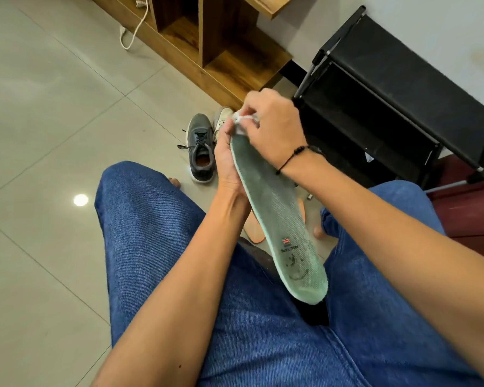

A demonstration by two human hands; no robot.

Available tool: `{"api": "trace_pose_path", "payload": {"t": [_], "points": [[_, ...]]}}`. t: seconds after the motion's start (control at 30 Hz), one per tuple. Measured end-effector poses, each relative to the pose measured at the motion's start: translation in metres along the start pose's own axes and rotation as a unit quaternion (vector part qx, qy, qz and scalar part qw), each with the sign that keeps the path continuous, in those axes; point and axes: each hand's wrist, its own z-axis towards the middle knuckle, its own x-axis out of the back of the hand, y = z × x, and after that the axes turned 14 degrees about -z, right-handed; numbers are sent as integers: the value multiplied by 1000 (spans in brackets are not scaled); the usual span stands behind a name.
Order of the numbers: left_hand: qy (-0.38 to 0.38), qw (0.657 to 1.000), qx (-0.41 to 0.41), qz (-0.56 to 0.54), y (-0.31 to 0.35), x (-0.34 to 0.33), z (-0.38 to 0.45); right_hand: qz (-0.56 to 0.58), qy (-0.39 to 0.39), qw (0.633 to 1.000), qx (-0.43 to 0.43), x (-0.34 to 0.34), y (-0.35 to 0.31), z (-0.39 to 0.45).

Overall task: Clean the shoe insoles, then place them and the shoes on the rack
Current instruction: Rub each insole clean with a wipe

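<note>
The left hand [226, 160] grips the green insole [277, 216] from behind near its toe end, its fingers curled round the far edge, and holds it slanting, the toe end up and away and the heel end down over the lap. The right hand [271, 127] pinches a small white wad of cloth [245, 121] between thumb and fingertips and presses it on the very tip of the insole, just above the left hand's fingers. A black cord bracelet [294, 156] circles the right wrist.

Under the insole, below both hands, an orange insole [253, 233] lies on the floor between the knees (only a strip of it shows past the green one). Just beyond the left hand a grey laced shoe [200, 148] stands on the pale floor tiles [53, 107], and a whitish shoe [221, 118] stands just beside it, half hidden behind the hands. To the right of the right hand, near it, is the black shoe rack [389, 88] with its dark shelves. Farther off, beyond the shoes, a wooden shelf unit [207, 43] stands against the wall, with a white cable [134, 32] trailing on the tiles beside it. Blue jeans [157, 247] fill the near foreground.
</note>
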Motion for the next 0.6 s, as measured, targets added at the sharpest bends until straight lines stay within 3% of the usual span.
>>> {"api": "trace_pose_path", "payload": {"t": [0.1, 0.3, 0.47, 0.6], "points": [[-5, 1000, -14, -16, 1, 0, 9, 3, -7, 999, 46, -2, -2, -8], [-8, 998, 57, 31, -8, 3, 16, -29, 4, 998, -54, -2, 30, 13], [19, 999, 44, 16, -4, 5, 25, 28, -21, 999, 42, -9, 19, -4], [14, 997, 58, 38, -10, 8, 26, 6, 4, 998, -62, -14, 34, 6]]}}
